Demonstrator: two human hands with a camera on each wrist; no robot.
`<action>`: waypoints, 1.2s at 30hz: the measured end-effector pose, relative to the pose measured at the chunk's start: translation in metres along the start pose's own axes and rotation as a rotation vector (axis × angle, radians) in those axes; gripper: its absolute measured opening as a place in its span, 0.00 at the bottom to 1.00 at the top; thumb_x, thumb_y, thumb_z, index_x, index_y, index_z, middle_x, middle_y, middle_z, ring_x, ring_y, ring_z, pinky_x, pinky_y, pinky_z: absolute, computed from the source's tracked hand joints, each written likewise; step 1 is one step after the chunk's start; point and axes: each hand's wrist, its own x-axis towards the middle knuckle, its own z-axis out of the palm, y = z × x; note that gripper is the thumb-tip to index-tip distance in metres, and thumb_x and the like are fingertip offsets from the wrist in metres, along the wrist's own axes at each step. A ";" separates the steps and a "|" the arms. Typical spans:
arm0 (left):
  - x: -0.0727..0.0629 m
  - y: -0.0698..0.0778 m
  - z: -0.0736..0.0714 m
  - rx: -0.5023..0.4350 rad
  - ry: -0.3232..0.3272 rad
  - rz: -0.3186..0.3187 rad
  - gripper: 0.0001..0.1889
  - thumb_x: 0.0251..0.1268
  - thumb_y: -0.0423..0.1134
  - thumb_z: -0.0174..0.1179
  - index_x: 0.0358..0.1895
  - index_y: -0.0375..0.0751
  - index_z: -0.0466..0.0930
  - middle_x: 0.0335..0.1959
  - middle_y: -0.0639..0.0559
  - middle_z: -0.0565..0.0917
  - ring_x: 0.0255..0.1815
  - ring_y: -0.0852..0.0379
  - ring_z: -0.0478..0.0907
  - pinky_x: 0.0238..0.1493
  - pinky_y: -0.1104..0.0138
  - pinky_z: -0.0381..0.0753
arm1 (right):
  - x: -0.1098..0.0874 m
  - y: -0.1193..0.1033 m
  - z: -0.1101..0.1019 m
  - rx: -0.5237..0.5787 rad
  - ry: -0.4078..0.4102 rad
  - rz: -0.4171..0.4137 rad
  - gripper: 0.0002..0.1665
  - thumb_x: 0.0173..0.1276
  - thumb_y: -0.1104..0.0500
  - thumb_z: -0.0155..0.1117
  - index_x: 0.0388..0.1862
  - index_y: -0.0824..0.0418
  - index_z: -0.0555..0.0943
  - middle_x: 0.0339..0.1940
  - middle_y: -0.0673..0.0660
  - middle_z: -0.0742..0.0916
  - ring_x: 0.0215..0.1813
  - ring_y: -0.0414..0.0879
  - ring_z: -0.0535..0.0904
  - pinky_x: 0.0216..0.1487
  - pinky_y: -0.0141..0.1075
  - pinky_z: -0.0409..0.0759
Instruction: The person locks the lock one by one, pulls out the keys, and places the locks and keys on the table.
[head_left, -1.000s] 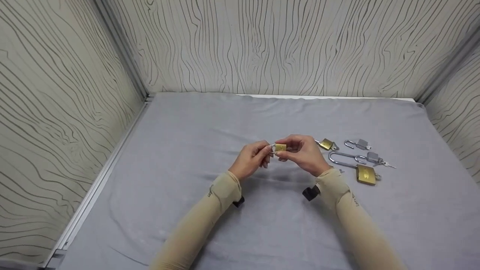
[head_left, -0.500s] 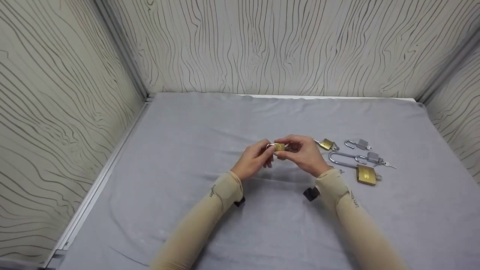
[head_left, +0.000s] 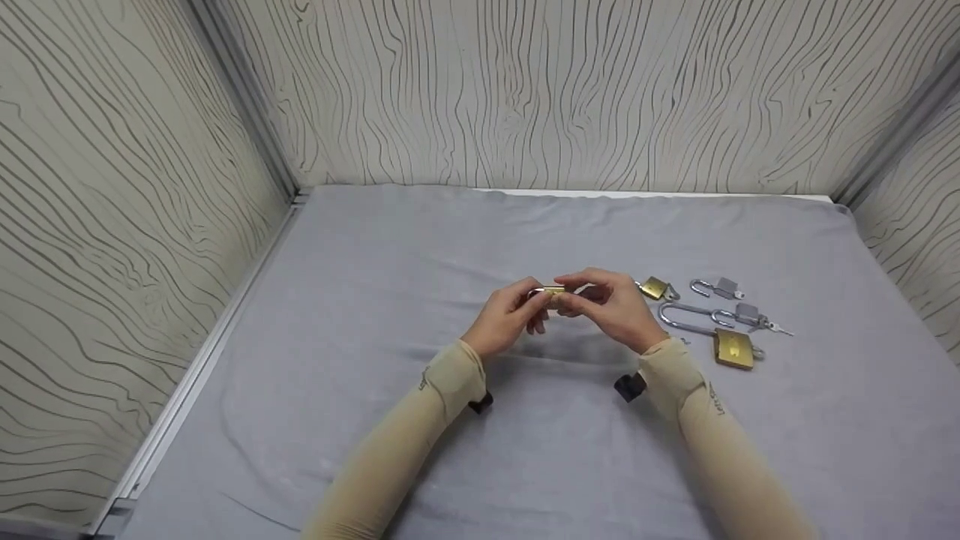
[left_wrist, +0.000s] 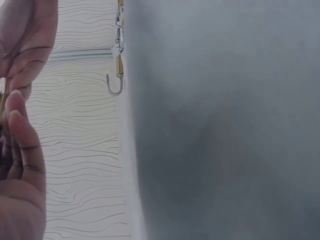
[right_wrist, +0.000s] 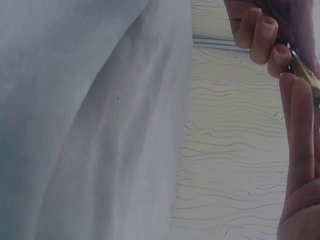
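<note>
A small brass padlock is held above the cloth between both hands, its narrow side facing up in the head view. My left hand pinches it at the shackle end with thumb and fingers. From the other side, my right hand pinches the brass body between thumb and fingers. In the right wrist view the padlock shows edge-on between the fingertips; whether its shackle is locked is hidden by the fingers.
Right of the hands lie a brass padlock, two grey padlocks with open shackles and a large long-shackled brass padlock. Keys sit at a grey one. Grey cloth covers the table; patterned panels enclose it.
The padlock has turned in the fingers, from its broad face showing to its narrow side. The left hand came slightly right; the right wrist shifted a little right.
</note>
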 end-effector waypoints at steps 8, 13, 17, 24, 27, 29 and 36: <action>-0.002 -0.001 -0.001 0.026 -0.011 0.009 0.15 0.83 0.47 0.51 0.45 0.39 0.80 0.38 0.30 0.83 0.29 0.52 0.82 0.37 0.53 0.85 | -0.002 0.007 -0.005 -0.018 0.006 0.010 0.12 0.69 0.65 0.72 0.49 0.70 0.88 0.42 0.66 0.91 0.38 0.44 0.91 0.42 0.38 0.89; -0.001 -0.002 -0.002 0.013 0.008 -0.008 0.14 0.83 0.46 0.52 0.45 0.39 0.80 0.39 0.29 0.83 0.28 0.54 0.82 0.35 0.61 0.84 | -0.003 0.008 -0.004 0.005 0.033 0.014 0.12 0.69 0.67 0.71 0.49 0.73 0.87 0.42 0.67 0.91 0.36 0.43 0.91 0.42 0.37 0.89; -0.002 -0.003 -0.002 0.005 0.011 -0.015 0.14 0.83 0.46 0.52 0.45 0.38 0.79 0.39 0.26 0.82 0.27 0.58 0.81 0.33 0.67 0.82 | -0.004 0.008 -0.003 -0.001 0.046 -0.003 0.11 0.69 0.68 0.71 0.48 0.74 0.88 0.41 0.68 0.91 0.35 0.42 0.91 0.41 0.37 0.89; -0.003 -0.004 -0.001 0.042 0.013 -0.019 0.14 0.83 0.46 0.52 0.45 0.37 0.79 0.38 0.30 0.84 0.27 0.60 0.81 0.34 0.64 0.84 | -0.004 0.010 -0.005 -0.005 0.033 0.007 0.10 0.68 0.67 0.73 0.46 0.71 0.89 0.40 0.69 0.91 0.35 0.42 0.91 0.41 0.36 0.89; -0.002 -0.004 0.001 0.043 0.009 -0.026 0.14 0.83 0.46 0.53 0.45 0.39 0.79 0.36 0.35 0.84 0.27 0.60 0.81 0.37 0.56 0.86 | -0.004 0.010 -0.007 -0.003 0.023 0.015 0.10 0.67 0.67 0.73 0.46 0.72 0.88 0.40 0.70 0.91 0.35 0.42 0.91 0.42 0.37 0.89; -0.002 -0.003 0.002 0.046 0.008 -0.026 0.13 0.82 0.46 0.53 0.44 0.39 0.79 0.34 0.40 0.83 0.27 0.60 0.80 0.39 0.50 0.86 | -0.004 0.010 -0.010 0.003 0.010 0.023 0.11 0.68 0.67 0.73 0.46 0.72 0.88 0.40 0.70 0.90 0.35 0.43 0.91 0.42 0.37 0.89; 0.001 0.000 0.009 0.064 0.000 -0.025 0.15 0.82 0.45 0.54 0.43 0.36 0.79 0.31 0.42 0.82 0.27 0.53 0.82 0.40 0.45 0.85 | -0.007 0.014 -0.021 0.001 -0.009 0.055 0.11 0.68 0.67 0.73 0.46 0.73 0.88 0.40 0.67 0.91 0.34 0.43 0.91 0.42 0.37 0.89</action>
